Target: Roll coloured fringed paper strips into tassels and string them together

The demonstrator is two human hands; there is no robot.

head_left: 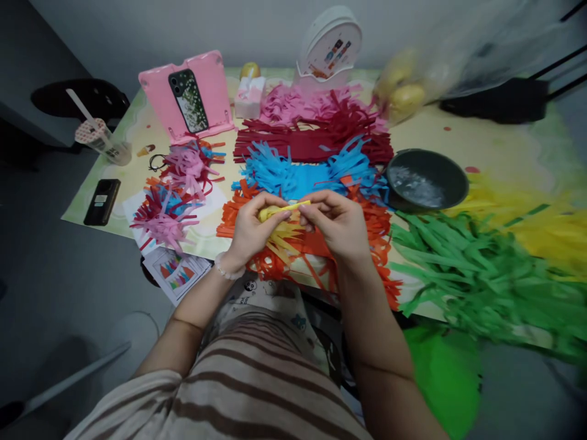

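Between my two hands is a yellow paper tassel (284,239), its upper part a narrow twisted strip and its fringe hanging below. My left hand (257,225) is closed round the rolled left part of it. With thumb and fingers, my right hand (342,225) pinches the strip's right end. Right under my hands lie orange fringed strips (378,256). Just beyond them are blue fringed strips (309,178), then a dark red fringed stack (293,143) and pink fringe (293,107).
Finished-looking tassel bunches (167,211) lie left, near a black phone (101,201) and a lidded cup (104,142). A pink tablet case (158,91) stands behind. On the right are a dark bowl (452,177), green fringe (486,269) and yellow fringe (541,214).
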